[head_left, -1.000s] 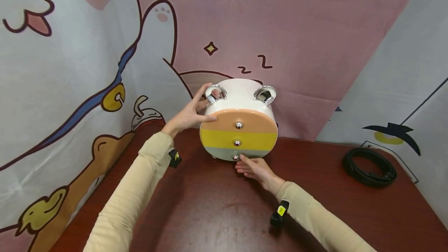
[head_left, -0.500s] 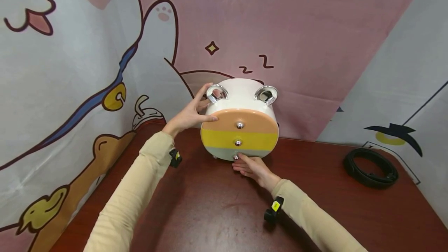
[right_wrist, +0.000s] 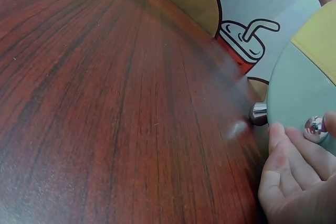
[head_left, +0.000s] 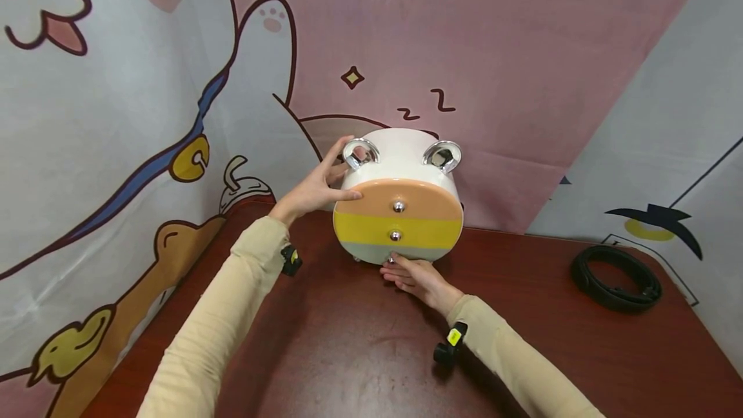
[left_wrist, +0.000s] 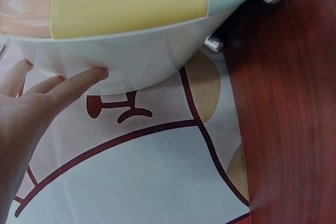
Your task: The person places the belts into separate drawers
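Observation:
A rounded white drawer box stands at the back of the table, with silver ear-like horns on top. Its front has orange, yellow and pale green drawers, each with a silver knob. My left hand steadies the box's left side, thumb on the front edge. In the left wrist view, its extended fingers press against the white side wall. At the bottom of the front, my right hand has its thumb and index finger about the knob of the pale green drawer. The drawers look closed.
A coiled black belt lies at the right of the dark red-brown table. Cartoon-printed cloth hangs close behind the box and along the left side.
My right hand has shifted slightly left, bringing its thumb over the lowest knob. The left hand and the box stay in place.

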### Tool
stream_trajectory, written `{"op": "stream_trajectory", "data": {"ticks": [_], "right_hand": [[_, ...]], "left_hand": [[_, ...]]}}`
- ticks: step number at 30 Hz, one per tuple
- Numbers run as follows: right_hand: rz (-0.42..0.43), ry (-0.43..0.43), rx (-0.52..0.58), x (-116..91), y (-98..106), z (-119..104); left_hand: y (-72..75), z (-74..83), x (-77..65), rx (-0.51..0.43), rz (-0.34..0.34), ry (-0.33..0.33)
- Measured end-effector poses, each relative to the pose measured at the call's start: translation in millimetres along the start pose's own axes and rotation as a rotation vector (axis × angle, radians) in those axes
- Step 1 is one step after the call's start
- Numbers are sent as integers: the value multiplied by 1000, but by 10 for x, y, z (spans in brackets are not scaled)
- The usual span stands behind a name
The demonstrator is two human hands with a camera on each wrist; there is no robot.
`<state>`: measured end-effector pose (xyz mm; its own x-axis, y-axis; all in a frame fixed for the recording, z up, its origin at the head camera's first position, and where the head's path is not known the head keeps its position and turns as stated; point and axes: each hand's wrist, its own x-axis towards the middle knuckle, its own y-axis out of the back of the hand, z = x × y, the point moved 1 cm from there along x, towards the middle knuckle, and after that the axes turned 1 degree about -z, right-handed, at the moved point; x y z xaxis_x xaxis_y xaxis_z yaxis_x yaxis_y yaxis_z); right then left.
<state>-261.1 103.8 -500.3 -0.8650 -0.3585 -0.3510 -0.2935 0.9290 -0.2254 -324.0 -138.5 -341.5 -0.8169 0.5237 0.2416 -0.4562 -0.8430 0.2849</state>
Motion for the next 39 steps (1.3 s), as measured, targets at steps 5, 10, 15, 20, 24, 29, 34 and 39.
{"op": "stream_trajectory", "data": {"ticks": [5, 10, 15, 20, 24, 29, 34, 39], "right_hand": [[9, -24, 16, 7, 8, 1], [4, -26, 22, -9, 14, 5], [-10, -15, 6, -42, 5, 8], [7, -16, -8, -76, -5, 16], [17, -9, -26, -128, -24, 24], [-4, 20, -66, -220, -72, 51], [-12, 47, -86, -286, -107, 70], [-2, 51, -116, -329, -118, 72]], "left_hand": [[1, -2, 5, -3, 7, 11], [-24, 106, -35, 7, 5, 39], [-53, 260, -89, 21, 11, 56], [-63, 276, -99, 19, 9, 59], [-68, 266, -94, 7, 4, 53], [-55, 266, -86, 6, 4, 31], [-50, 272, -82, 15, 9, 25], [-63, 271, -88, 12, 2, 26]]}}
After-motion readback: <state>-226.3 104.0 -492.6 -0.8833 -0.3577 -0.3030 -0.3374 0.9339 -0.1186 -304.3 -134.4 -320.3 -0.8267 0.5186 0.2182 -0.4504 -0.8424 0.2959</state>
